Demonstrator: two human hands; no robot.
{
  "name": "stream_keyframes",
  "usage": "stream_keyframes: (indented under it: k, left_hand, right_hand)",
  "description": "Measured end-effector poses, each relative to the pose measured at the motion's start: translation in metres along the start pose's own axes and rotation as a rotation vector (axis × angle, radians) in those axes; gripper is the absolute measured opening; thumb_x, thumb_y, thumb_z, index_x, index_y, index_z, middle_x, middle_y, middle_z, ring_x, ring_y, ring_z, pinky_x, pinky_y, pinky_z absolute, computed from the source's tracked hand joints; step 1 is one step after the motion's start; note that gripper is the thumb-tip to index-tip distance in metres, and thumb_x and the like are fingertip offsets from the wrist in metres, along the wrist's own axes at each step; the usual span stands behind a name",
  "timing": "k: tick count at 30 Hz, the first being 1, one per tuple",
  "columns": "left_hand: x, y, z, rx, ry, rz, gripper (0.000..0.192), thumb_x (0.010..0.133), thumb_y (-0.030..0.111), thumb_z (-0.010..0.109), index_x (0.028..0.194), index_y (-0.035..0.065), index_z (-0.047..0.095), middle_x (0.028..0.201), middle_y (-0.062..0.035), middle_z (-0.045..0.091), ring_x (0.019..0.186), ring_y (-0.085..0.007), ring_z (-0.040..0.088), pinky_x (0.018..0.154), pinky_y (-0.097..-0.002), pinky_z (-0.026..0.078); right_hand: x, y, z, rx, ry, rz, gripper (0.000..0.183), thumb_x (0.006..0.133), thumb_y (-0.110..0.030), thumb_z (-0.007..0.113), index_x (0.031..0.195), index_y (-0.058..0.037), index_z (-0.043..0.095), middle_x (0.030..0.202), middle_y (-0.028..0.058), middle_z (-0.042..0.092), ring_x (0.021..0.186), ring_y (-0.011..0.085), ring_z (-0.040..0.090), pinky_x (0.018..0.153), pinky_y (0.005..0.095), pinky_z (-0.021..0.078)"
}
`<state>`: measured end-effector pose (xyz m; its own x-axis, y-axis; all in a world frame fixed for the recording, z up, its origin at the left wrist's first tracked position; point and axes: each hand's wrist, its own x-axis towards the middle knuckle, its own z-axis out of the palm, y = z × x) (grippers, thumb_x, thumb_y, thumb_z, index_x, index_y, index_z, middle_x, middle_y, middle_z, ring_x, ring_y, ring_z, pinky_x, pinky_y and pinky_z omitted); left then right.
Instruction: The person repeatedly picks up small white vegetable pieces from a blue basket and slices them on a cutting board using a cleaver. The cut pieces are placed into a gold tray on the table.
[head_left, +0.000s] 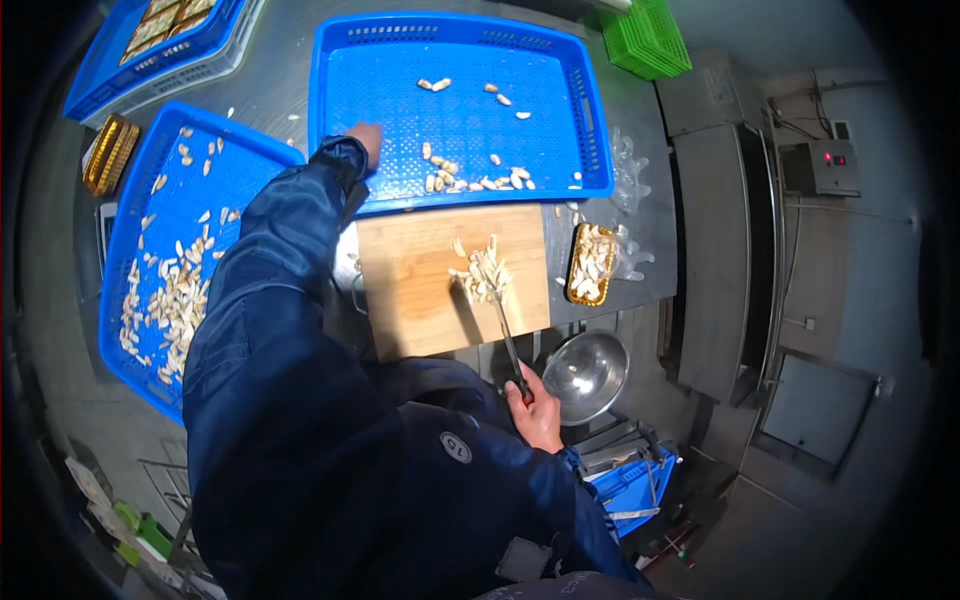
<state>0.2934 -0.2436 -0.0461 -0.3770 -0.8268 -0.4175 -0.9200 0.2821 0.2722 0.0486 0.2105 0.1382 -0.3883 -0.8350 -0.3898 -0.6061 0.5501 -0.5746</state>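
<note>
My right hand (538, 412) grips the dark handle of a knife (511, 339). Its blade reaches onto a wooden cutting board (420, 277) and ends in a heap of cut, pale food pieces (484, 274). At the left end of a large blue plastic tray (480, 90), my left hand (366, 142) is over the rim, its fingers too hidden to tell whether they hold anything. Whole, elongated pale pieces (446, 174) lie scattered in that tray, mostly along its near side. Right of the board stands a small gold tray (589, 262) filled with pale pieces.
A second blue tray (225, 146) with many pieces slants at the left. Stacked gold trays (111, 155) stand beyond it. Transparent plastic gloves (630, 176) lie on the metal table (645, 225) at right. A steel bowl (589, 375) sits below the table edge. Green baskets (646, 37) are at the back.
</note>
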Motion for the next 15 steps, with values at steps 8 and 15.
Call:
stream_keyframes:
  k: [8,15]
  left_hand:
    - [0.013,0.125,0.013,-0.237,-0.381,0.142,0.077,0.082,0.026,0.071,0.148,0.0160,0.031,0.140,-0.0274,0.039,0.097,-0.0386,0.065,0.070,-0.0470,0.058]
    - [0.077,0.214,0.027,-0.101,-0.393,0.380,0.093,0.079,0.080,0.057,0.147,0.0181,0.044,0.141,-0.0317,0.041,0.115,-0.0438,0.058,0.093,-0.0554,0.051]
  right_hand:
    - [-0.016,0.003,-0.013,-0.023,0.073,0.115,0.042,0.092,-0.020,0.069,0.132,-0.0100,0.062,0.061,0.0110,0.054,0.051,0.0155,0.047,0.054,0.0312,0.0462]
    - [-0.025,0.004,-0.015,0.043,0.108,0.144,0.043,0.092,-0.018,0.069,0.132,-0.0066,0.060,0.103,0.0122,0.074,0.055,0.0134,0.051,0.059,0.0285,0.0493]
